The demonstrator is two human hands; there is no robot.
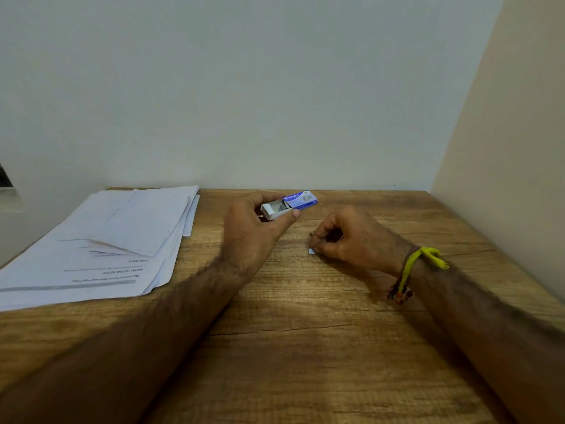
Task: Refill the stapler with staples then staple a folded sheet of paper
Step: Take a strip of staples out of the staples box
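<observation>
Staple box (290,203), drawer slid part out, long axis L–R, pinched in left hand (253,231). Right hand (345,240) fingers clamped on small staple strip (311,251) at surface, just right of the box. Stapler not visible.

The table (305,347) is wood with a rough, lined grain and a dull finish. On its left side lie thin white paper sheets (101,243). The staple box (290,202) above the table is smooth, slightly shiny cardboard.
</observation>
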